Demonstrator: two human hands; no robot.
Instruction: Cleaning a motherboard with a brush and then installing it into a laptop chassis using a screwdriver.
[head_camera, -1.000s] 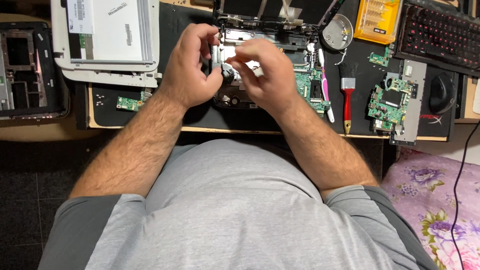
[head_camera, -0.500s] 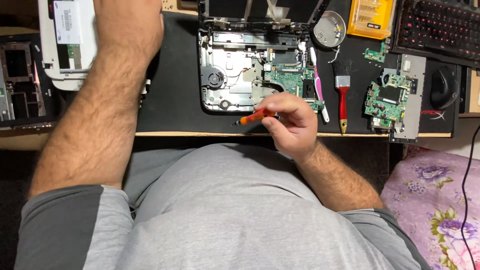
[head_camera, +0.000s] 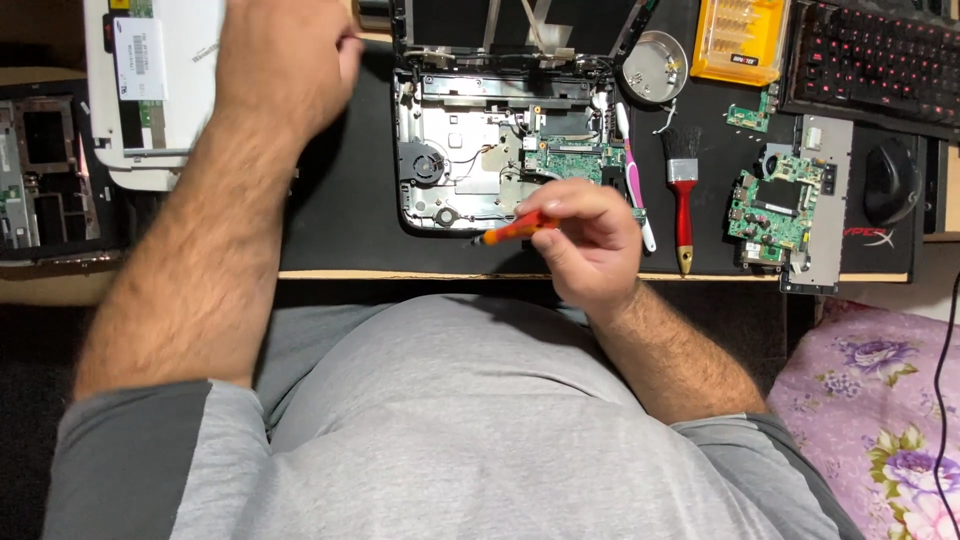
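The screwdriver (head_camera: 515, 229) has a glossy orange plastic handle; the brush (head_camera: 682, 195) glossy red; the opened laptop base (head_camera: 470, 160) dull grey metal.

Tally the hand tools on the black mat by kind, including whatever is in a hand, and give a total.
Screwdriver, orange-handled, held in the right hand: 1
Brush, red-handled: 1
Pink-and-white stick tool beside the opened laptop base: 1
Total: 3
The left hand holds no tool that I can see.
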